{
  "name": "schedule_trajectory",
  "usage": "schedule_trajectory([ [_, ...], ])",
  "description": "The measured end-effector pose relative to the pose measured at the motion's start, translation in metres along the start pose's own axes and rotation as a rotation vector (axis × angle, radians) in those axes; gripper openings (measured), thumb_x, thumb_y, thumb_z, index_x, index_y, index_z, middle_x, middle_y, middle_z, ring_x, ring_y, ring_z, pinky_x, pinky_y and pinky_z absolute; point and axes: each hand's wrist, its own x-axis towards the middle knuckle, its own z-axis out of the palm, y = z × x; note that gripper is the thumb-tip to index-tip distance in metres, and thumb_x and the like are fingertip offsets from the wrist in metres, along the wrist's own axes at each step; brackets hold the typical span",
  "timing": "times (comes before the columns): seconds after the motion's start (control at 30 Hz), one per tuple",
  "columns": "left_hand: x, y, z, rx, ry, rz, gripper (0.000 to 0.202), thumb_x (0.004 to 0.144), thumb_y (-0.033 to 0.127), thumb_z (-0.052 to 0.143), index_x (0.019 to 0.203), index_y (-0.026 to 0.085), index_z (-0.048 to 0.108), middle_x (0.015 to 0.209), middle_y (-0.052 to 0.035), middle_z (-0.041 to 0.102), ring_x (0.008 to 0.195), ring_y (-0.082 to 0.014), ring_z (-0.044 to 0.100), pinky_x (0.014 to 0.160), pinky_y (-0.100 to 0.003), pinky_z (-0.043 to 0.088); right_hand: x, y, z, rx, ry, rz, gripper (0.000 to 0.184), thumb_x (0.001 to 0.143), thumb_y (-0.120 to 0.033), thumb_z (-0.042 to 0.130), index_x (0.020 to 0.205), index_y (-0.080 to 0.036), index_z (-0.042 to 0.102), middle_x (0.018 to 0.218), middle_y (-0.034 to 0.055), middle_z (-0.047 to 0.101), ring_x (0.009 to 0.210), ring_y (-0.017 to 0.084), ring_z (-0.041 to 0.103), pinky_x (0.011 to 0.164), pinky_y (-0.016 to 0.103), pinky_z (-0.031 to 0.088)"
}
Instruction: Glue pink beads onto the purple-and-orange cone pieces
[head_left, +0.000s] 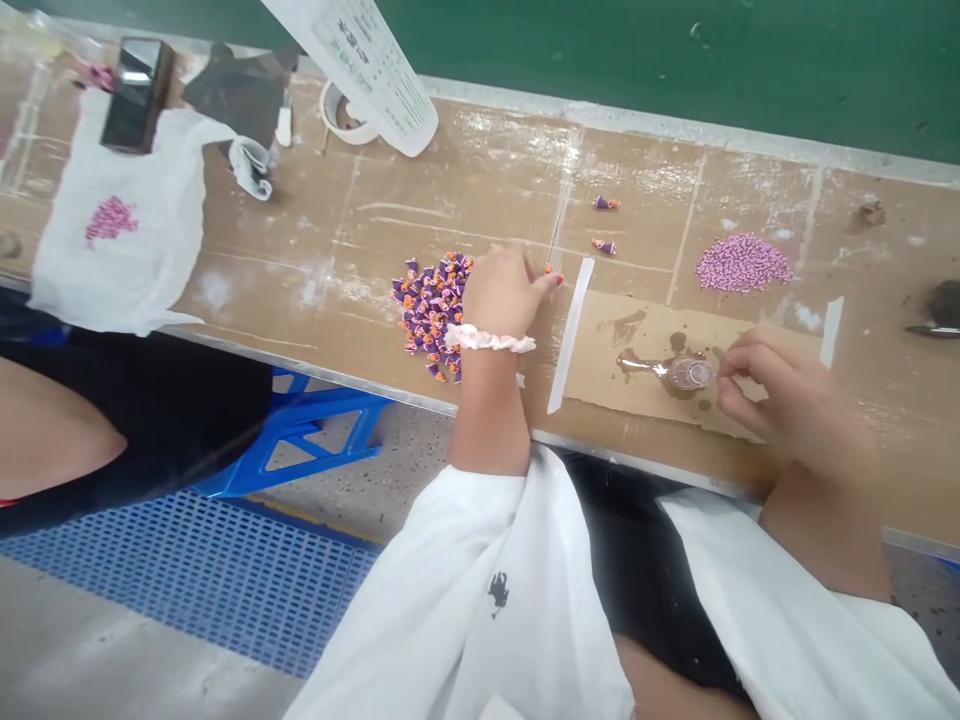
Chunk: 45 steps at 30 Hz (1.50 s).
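Note:
My left hand (504,288) rests on the bench beside a pile of small purple-and-orange pieces (430,310). Its fingers are curled and pinch a tiny orange bit at the fingertips. A white scrunchie circles that wrist. My right hand (780,392) hovers over a cardboard sheet (600,372), fingers pinched together at a puddle of clear glue (688,374); whatever they hold is too small to name. Two loose purple-orange pieces (604,224) lie farther back. A heap of pink pieces (742,263) sits beyond the cardboard.
Another person's legs and a blue stool (300,430) are at the left. A white cloth (120,240) with pink pieces, a dark box (135,92), a tape roll (341,115) and a white printed tube (375,65) stand on the bench's far left. A green wall backs the bench.

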Motion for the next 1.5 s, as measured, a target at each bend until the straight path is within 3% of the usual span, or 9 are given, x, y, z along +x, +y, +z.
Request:
schedule_trajectory([
  [0.23, 0.003, 0.011, 0.013, 0.045, -0.060, 0.006, 0.015, 0.078, 0.027, 0.069, 0.071, 0.019, 0.058, 0.081, -0.0097, 0.068, 0.092, -0.0286, 0.064, 0.086, -0.046, 0.052, 0.001, -0.001, 0.001, -0.003, -0.013, 0.012, 0.019, 0.087, -0.009, 0.056, 0.086, -0.025, 0.046, 0.078, 0.0018, 0.053, 0.066, 0.016, 0.052, 0.056, 0.030, 0.042],
  [0.4, 0.000, 0.018, 0.008, 0.123, -0.096, 0.005, 0.010, 0.085, 0.022, 0.060, 0.078, 0.016, 0.062, 0.095, -0.0142, 0.069, 0.099, -0.0312, 0.065, 0.089, -0.046, 0.051, 0.001, -0.001, 0.003, -0.004, -0.002, 0.018, 0.019, 0.087, -0.009, 0.057, 0.087, -0.025, 0.045, 0.077, 0.0019, 0.052, 0.066, 0.017, 0.053, 0.054, 0.031, 0.042],
  [0.53, 0.002, 0.024, 0.015, 0.088, -0.028, 0.061, 0.013, 0.090, 0.022, 0.054, 0.085, 0.016, 0.064, 0.102, -0.0145, 0.069, 0.106, -0.0309, 0.063, 0.096, -0.044, 0.048, 0.001, 0.000, 0.004, -0.004, 0.005, 0.028, 0.020, 0.087, -0.008, 0.057, 0.087, -0.025, 0.045, 0.078, 0.0018, 0.053, 0.067, 0.017, 0.053, 0.055, 0.031, 0.041],
  [0.73, 0.013, 0.039, 0.036, -0.051, 0.074, 0.157, 0.014, 0.091, 0.032, 0.060, 0.090, 0.018, 0.064, 0.110, -0.0127, 0.068, 0.114, -0.0308, 0.057, 0.099, -0.042, 0.043, 0.002, 0.001, 0.005, -0.007, 0.016, 0.012, 0.018, 0.086, -0.009, 0.057, 0.087, -0.024, 0.047, 0.078, 0.0007, 0.053, 0.066, 0.016, 0.053, 0.056, 0.029, 0.042],
  [0.9, 0.007, 0.042, 0.032, -0.013, 0.155, 0.203, 0.024, 0.086, 0.038, 0.068, 0.103, 0.022, 0.064, 0.125, -0.0129, 0.062, 0.128, -0.0347, 0.048, 0.102, -0.044, 0.041, 0.003, 0.001, 0.006, -0.031, 0.056, -0.004, 0.020, 0.084, -0.008, 0.058, 0.086, -0.024, 0.047, 0.078, 0.0013, 0.053, 0.066, 0.016, 0.053, 0.054, 0.029, 0.042],
  [1.03, 0.006, 0.039, 0.028, 0.050, 0.042, 0.153, 0.013, 0.088, 0.022, 0.064, 0.101, 0.020, 0.064, 0.110, -0.0116, 0.069, 0.117, -0.0327, 0.056, 0.099, -0.046, 0.041, 0.003, 0.001, 0.005, -0.038, 0.078, -0.006, 0.020, 0.084, -0.007, 0.058, 0.084, -0.024, 0.047, 0.077, 0.0016, 0.052, 0.067, 0.017, 0.054, 0.055, 0.030, 0.042],
  [1.13, 0.017, 0.041, 0.034, 0.017, -0.004, 0.232, 0.008, 0.091, 0.018, 0.057, 0.093, 0.019, 0.064, 0.104, -0.0100, 0.072, 0.109, -0.0296, 0.060, 0.095, -0.044, 0.042, 0.003, 0.002, 0.004, -0.047, 0.089, -0.015, 0.019, 0.083, -0.007, 0.058, 0.085, -0.024, 0.048, 0.077, 0.0016, 0.054, 0.068, 0.017, 0.055, 0.055, 0.029, 0.043],
  [1.33, 0.033, 0.050, 0.053, -0.115, 0.091, 0.316, 0.012, 0.091, 0.017, 0.055, 0.090, 0.022, 0.066, 0.106, -0.0092, 0.072, 0.106, -0.0254, 0.061, 0.092, -0.039, 0.042, 0.001, 0.005, 0.007, -0.093, 0.140, -0.039, 0.019, 0.082, -0.008, 0.058, 0.086, -0.023, 0.049, 0.081, 0.0024, 0.055, 0.069, 0.017, 0.056, 0.056, 0.029, 0.045],
  [1.5, 0.021, 0.037, 0.032, -0.052, 0.156, 0.229, 0.017, 0.093, 0.018, 0.050, 0.089, 0.021, 0.066, 0.100, -0.0103, 0.072, 0.101, -0.0252, 0.062, 0.090, -0.039, 0.043, 0.000, 0.006, 0.007, -0.109, 0.163, -0.100, 0.019, 0.082, -0.006, 0.059, 0.086, -0.022, 0.048, 0.078, 0.0013, 0.053, 0.066, 0.015, 0.053, 0.057, 0.028, 0.046],
])
